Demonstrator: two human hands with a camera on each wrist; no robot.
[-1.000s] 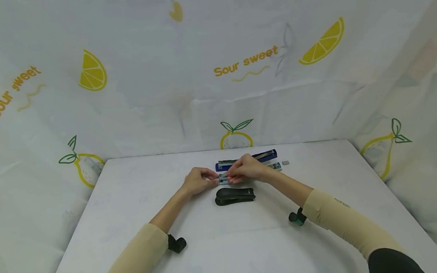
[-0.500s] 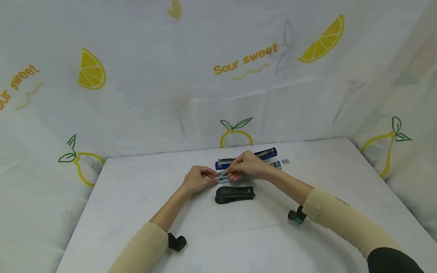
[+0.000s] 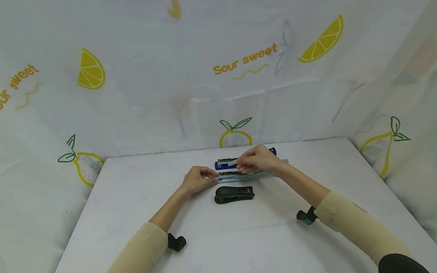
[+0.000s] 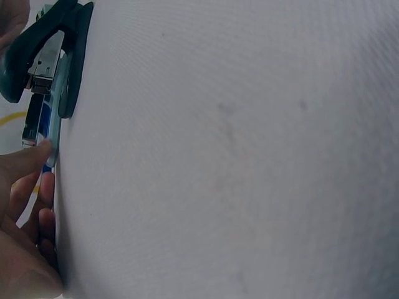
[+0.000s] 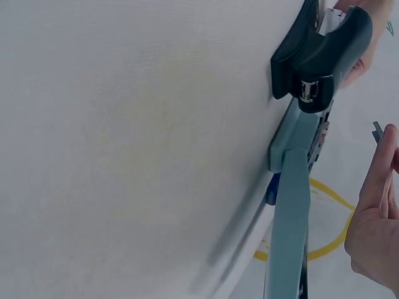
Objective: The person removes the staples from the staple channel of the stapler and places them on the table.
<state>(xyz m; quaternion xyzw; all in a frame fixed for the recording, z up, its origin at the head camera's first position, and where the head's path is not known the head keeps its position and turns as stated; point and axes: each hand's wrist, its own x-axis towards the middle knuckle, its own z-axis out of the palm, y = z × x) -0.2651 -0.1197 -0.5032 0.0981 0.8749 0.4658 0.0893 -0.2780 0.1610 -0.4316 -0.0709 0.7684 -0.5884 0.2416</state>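
Note:
My left hand (image 3: pixel 199 178) pinches the near-left end of a light-blue stapler (image 3: pixel 234 179), which lies opened out on the table; its lifted arm (image 5: pixel 292 218) fills the lower part of the right wrist view. Between the fingertips of my right hand (image 3: pixel 258 159) is a small grey staple strip (image 3: pixel 232 163), held above and behind that stapler's magazine. In the right wrist view the strip (image 5: pixel 377 132) sticks out past the fingers. Behind, an opened dark-blue stapler (image 3: pixel 221 166) is partly hidden by the right hand.
A closed dark-green stapler (image 3: pixel 233 193) lies in front of the light-blue one. Another small grey piece (image 3: pixel 285 161) shows at the right, partly covered by the right wrist. The white table (image 3: pixel 227 247) ends at a printed backdrop (image 3: pixel 142 95).
My right hand has moved up and to the right, taking the staple strip away from the light-blue stapler, whose magazine now shows. My left hand has stayed put.

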